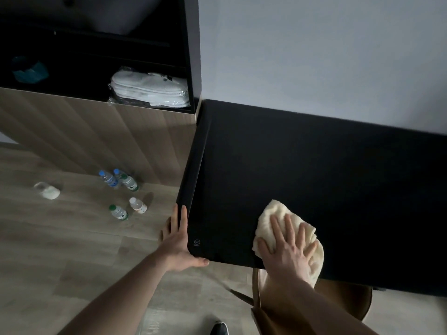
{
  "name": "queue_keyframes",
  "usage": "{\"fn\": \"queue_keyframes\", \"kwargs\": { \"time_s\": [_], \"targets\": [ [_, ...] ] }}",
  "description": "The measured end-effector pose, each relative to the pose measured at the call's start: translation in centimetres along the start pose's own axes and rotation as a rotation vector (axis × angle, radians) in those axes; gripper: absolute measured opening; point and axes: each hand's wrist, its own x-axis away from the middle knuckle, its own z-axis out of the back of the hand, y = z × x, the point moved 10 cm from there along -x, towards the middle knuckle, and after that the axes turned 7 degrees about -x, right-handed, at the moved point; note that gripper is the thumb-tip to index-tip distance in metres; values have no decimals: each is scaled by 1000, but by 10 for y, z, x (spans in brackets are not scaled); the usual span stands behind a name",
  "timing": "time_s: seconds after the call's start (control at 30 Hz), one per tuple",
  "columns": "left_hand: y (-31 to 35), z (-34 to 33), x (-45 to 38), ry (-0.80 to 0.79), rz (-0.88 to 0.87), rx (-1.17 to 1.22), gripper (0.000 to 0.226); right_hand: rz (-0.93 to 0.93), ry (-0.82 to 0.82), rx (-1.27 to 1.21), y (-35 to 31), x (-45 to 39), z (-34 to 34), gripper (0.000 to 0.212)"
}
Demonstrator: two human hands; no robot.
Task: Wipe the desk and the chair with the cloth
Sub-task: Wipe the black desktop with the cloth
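Observation:
The black desk (314,170) fills the right half of the view, set against the wall. A cream cloth (271,213) lies near its front left corner. My right hand (287,247) presses flat on the cloth with fingers spread. My left hand (177,243) rests against the desk's left edge at the front corner, fingers straight along the side and thumb under the front edge. The brown chair (350,303) stands tucked under the desk's front edge, partly hidden by my right forearm.
Several small bottles (121,189) and a white packet (49,191) lie on the wooden floor left of the desk. A dark cabinet with a wood-front base holds wrapped white slippers (150,89). A shoe tip (220,328) shows at the bottom.

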Motion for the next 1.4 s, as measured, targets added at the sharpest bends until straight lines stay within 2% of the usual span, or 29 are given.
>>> {"fn": "queue_keyframes", "kwargs": {
  "time_s": [0.13, 0.33, 0.43, 0.57, 0.7, 0.9, 1.0, 1.13, 1.4],
  "targets": [
    [-1, -1, -1, 0, 3, -14, 172, 13, -52, 21, -48, 3, -20, 79],
    [-3, 1, 3, 6, 38, -11, 176, 232, -143, 50, -119, 23, -52, 83],
    [1, 2, 6, 3, 60, -14, 183, 313, -124, 24, -116, 28, -49, 80],
    [1, 3, 4, 20, 92, -33, 180, 388, -123, 26, -92, 32, -44, 78],
    [0, -7, 4, 17, 141, -19, 168, 364, -101, 53, -47, 37, -32, 78],
    [38, -23, 22, 114, 162, -167, 131, 293, -64, 70, 43, 36, 4, 79],
    [92, -39, 25, 173, 67, -255, 121, 268, -49, 42, 89, 32, 23, 80],
    [182, -80, 24, 173, -6, -341, 112, 243, -60, 59, 153, 28, 50, 80],
    [343, -149, 4, 101, 121, -377, 116, 153, -56, 24, 330, 15, 133, 74]
  ]
}}
